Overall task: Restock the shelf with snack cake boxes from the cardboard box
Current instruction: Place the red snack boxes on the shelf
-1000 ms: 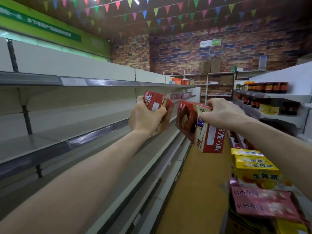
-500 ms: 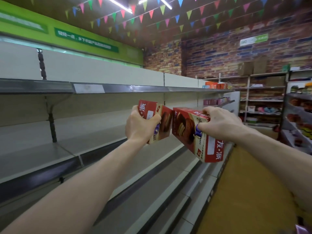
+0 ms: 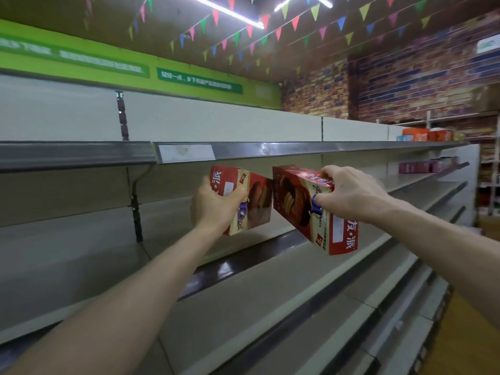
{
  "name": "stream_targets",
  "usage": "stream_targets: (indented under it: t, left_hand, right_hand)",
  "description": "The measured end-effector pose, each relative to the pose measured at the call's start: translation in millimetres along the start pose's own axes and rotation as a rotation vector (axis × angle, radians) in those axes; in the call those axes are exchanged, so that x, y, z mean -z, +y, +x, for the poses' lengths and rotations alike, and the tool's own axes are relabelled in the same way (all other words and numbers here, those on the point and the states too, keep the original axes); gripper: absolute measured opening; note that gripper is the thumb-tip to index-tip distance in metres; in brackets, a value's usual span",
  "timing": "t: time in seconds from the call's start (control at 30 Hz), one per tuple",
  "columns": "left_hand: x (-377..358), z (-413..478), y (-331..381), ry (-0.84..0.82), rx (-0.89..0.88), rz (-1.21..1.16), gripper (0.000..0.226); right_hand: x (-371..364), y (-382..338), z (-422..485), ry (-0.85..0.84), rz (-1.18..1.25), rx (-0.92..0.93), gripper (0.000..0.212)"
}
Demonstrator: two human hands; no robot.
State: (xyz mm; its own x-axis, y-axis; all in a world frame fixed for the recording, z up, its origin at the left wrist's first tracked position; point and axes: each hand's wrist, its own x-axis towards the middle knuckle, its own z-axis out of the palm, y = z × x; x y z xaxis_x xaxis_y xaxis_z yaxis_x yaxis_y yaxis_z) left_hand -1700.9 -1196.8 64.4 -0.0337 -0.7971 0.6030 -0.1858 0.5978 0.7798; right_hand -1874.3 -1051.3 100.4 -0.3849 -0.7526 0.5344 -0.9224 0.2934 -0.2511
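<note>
Both our hands are raised in front of the shelving, each grasping a snack cake box. Our left hand (image 3: 213, 209) wraps its fingers round the end of the left box (image 3: 243, 201), which tilts in the air just under the upper shelf rail (image 3: 297, 148). Our right hand (image 3: 351, 196) clamps the right box (image 3: 311, 209) from above, fingers curled over its top edge, thumb on the front; this box slants down toward us. The two boxes sit close at their near corners, though whether they touch we cannot tell. Both hang above the middle shelf (image 3: 243, 239), not resting on it. Far down the aisle, a few blurred orange and pink packages (image 3: 424, 135) stand on the shelves, with a brick wall (image 3: 419, 82) and coloured pennants (image 3: 295, 23) beyond.
</note>
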Motion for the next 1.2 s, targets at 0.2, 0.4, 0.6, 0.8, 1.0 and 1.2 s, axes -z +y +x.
stream_targets:
  t: [0.2,0.4,0.6,0.8,1.0,1.2]
  left_hand:
    - [18.9,20.5,-23.0,0.089,0.054,-0.01,0.02]
    - [28.4,27.3,-33.9,0.187,0.092,0.037,0.016]
    - [27.8,31.8,-37.1,0.296,0.139,0.082,0.013]
    - [7.2,21.5,-37.7,0.403,0.216,0.017,0.009]
    - [6.1,8.6,-47.3,0.501,0.343,-0.082,0.019]
    - [26.3,9.1,-55.6,0.491,0.443,-0.095,0.021]
  right_hand:
    - [-32.2,-18.2,39.8,-0.027,0.081,0.097,0.035]
    - [-55.6,-19.9,72.1,-0.069,0.139,0.215,0.036]
    - [-64.4,-2.6,106.9,-0.13,0.19,0.365,0.041]
    - [-80.8,20.0,140.7,-0.134,0.169,0.48,0.041]
    - [-108.8,32.7,162.2,-0.175,0.183,0.535,0.049]
    - [-134.9,29.6,182.4,-0.2,0.304,0.585,0.052]
